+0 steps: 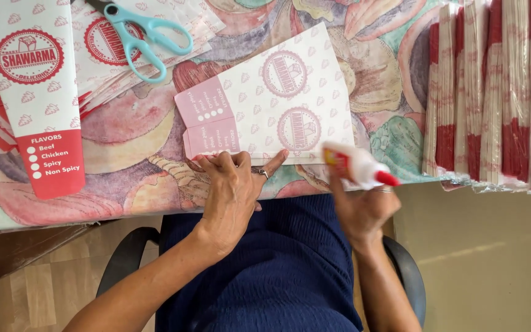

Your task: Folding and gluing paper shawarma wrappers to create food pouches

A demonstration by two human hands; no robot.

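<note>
Item: flat paper box blank [278, 101], white with faint pink print and two round stamps, one pink end panel at its 9 o'clock side. It lies face down on the table [155, 132], which is covered by a cloth with large pastel flower shapes, and its near edge runs along the table's front edge.

Left hand [232, 187]: palm down, fingers spread flat and pressing the near edge of the blank at its 6 o'clock side. The fingertips touch the paper; nothing is enclosed in the hand. A ring shows on one finger.

Right hand [364, 206]: closed around a small glue bottle [354, 165], white with a red cap, held tilted with the cap pointing toward 4 o'clock. The bottle sits just beyond the blank's 5 o'clock corner, over the table edge; whether it touches the paper cannot be told.

Scissors [139, 37]: light blue handles, resting at 11 o'clock from the blank, on a stack of printed sheets [102, 58] in red and white.

Printed strip [38, 92]: white with red round stamp and red lower panel, at 9 o'clock, well apart from the blank.

Bundles of folded boxes [493, 92]: red and white, wrapped in clear film, standing on edge at 3 o'clock.

Below the table: blue garment [284, 270] on the person's lap, and dark chair arms [124, 258].
</note>
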